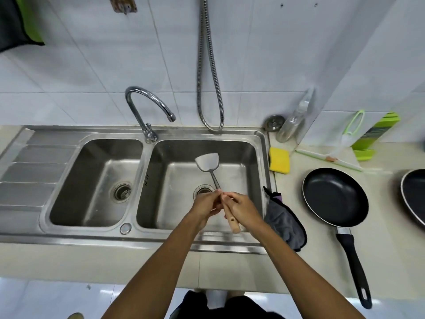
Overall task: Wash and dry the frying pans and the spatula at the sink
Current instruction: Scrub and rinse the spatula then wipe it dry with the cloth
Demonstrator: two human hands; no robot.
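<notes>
White tiled wall (pixel 92 65), beige counter (pixel 310 261), and a stainless double sink (pixel 92 132) with the faucet (pixel 142 100) sitting on the divider between the two basins. Both hands are over the right basin on the spatula (pixel 207 161). The right hand (pixel 243 208) has its fingers curled round the wooden handle, and the left hand (pixel 204 203) pinches it right where the metal shaft meets the wood. The blade points away toward the back wall, held up above the drain and tilted a bit. A grey cloth (pixel 282 219) is draped over the sink's right edge, just beside the right hand, and a yellow sponge (pixel 279 160) lies on the counter behind it. One black frying pan (pixel 334 198) sits on the counter to the right, handle toward the person. A second pan (pixel 415 194) is cut off by the frame edge.
</notes>
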